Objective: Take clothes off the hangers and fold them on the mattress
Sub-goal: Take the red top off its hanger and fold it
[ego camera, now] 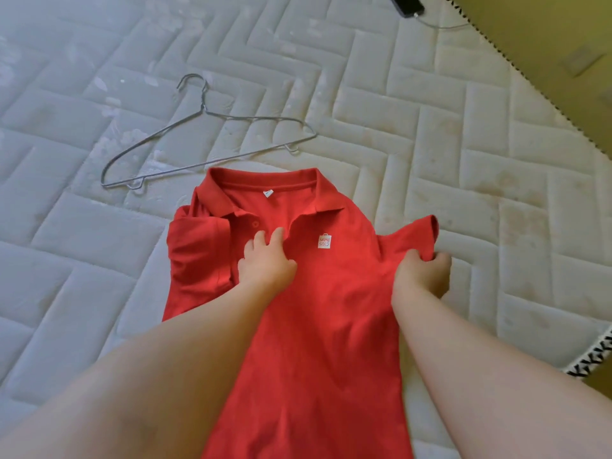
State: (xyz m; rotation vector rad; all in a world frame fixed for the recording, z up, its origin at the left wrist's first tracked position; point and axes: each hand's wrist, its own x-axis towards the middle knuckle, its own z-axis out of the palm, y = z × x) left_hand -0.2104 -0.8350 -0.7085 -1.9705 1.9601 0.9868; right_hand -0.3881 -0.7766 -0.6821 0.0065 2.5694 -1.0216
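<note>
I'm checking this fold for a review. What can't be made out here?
All in the head view:
- Red polo shirt: hem cut off by the bottom edge, forearms cover part.
- Dark device: cut by the top edge.
- Neck tag: too small to read.
- Right hand: fingertips hidden under shirt fabric.

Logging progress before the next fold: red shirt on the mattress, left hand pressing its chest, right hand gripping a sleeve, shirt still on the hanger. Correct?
No. The head view shows the hanger lying bare on the mattress beyond the collar, off the shirt. The rest holds: left hand presses the chest, right hand grips a sleeve.
</note>
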